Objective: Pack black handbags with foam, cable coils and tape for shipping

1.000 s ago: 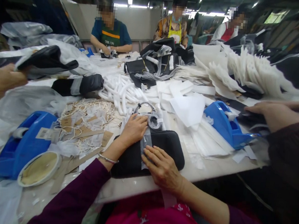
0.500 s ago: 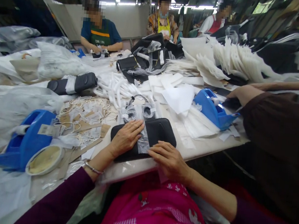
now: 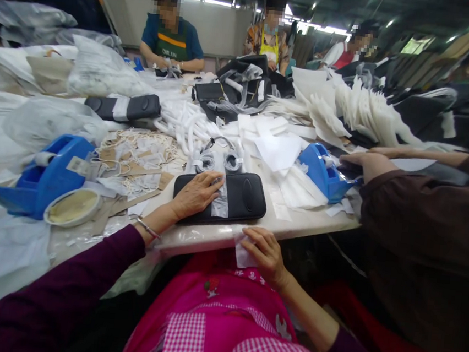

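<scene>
A black bag (image 3: 241,190) lies flat at the table's front edge, with a translucent wrap (image 3: 220,202) around its middle. My left hand (image 3: 197,194) rests flat on it, fingers stretched out and the tips on the wrap. Behind the bag are coiled straps (image 3: 206,161) covered in clear plastic. My right hand (image 3: 267,255) is apart from the bag, just off the table edge above my pink apron. Between its thumb and fingers it pinches a small white piece of paper or film (image 3: 244,254).
Blue tape dispensers stand left (image 3: 52,178) and right (image 3: 327,171). Near the left one are a round tub (image 3: 73,207) and tangled cords with tags (image 3: 137,153). White foam sheets (image 3: 276,147) lie behind. A co-worker's sleeved arm (image 3: 416,188) reaches in at right; other people sit across.
My right hand has come off the bag, back toward me, and now shows a white piece in its fingers. My left hand stays on the bag. The view has shifted slightly.
</scene>
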The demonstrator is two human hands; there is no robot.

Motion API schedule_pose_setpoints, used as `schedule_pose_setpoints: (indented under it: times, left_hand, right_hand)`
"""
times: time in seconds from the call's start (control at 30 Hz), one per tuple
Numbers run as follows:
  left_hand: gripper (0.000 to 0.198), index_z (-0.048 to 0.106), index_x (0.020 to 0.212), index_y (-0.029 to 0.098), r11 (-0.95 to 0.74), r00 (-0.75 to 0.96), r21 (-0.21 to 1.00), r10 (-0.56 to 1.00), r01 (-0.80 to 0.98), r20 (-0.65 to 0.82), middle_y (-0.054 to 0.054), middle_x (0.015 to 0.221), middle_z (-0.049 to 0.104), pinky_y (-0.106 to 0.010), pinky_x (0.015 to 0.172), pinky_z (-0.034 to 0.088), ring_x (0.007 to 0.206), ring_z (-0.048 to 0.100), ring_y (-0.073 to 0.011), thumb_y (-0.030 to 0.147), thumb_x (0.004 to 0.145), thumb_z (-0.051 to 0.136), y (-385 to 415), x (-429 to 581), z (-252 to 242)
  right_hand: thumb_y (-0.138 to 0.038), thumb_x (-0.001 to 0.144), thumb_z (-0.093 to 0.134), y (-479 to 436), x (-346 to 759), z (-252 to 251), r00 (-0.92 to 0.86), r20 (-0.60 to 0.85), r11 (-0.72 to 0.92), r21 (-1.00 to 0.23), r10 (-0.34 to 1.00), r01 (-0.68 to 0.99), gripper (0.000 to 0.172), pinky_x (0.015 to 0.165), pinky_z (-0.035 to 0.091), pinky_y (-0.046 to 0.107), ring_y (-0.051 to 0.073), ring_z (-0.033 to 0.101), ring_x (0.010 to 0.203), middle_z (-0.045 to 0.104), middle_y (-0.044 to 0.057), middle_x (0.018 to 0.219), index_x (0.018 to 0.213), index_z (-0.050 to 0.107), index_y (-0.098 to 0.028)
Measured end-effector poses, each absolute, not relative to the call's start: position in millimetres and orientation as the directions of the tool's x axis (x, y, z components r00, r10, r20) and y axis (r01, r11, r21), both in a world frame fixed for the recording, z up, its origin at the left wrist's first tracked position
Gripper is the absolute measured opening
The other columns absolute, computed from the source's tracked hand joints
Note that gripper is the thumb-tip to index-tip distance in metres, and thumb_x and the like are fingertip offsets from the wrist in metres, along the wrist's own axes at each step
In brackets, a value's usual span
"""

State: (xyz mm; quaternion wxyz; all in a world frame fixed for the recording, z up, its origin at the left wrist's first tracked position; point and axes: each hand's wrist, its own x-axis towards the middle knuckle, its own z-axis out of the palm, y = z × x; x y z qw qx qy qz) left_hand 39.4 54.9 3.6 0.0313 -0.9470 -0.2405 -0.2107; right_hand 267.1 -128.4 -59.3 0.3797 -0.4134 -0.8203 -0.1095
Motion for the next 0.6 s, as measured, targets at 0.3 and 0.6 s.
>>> schedule_pose_setpoints:
  times: [0.3, 0.6]
  left_hand:
    - [0.053, 0.042, 0.141, 0.019, -0.892, 0.816, 0.079, 0.441, 0.446, 0.373, -0.012, 0.152, 0.036, -0.043, 0.116, 0.025, 0.141, 0.030, -0.0230, 0.043, 0.094, 0.044, 41, 30, -1]
    - [0.055, 0.045, 0.139, 0.018, -0.886, 0.799, 0.072, 0.445, 0.457, 0.404, -0.012, 0.150, 0.038, -0.040, 0.116, 0.024, 0.140, 0.032, -0.0222, 0.048, 0.093, 0.044, 39, 30, -2]
  right_hand:
    - [-0.005, 0.090, 0.047, -138, 231, -28, -0.441, 0.707, 0.711, -0.124, 0.553, 0.693, 0.025, 0.089, 0.052, 0.037, 0.020, 0.064, 0.103, 0.073, 0.008, 0.102, 0.101, 0.067, -0.015]
    - [-0.004, 0.088, 0.043, -136, 190, -24, -0.414, 0.697, 0.694, -0.166, 0.585, 0.701, 0.029, 0.087, 0.053, 0.034, 0.018, 0.066, 0.100, 0.074, 0.007, 0.098, 0.099, 0.068, -0.017]
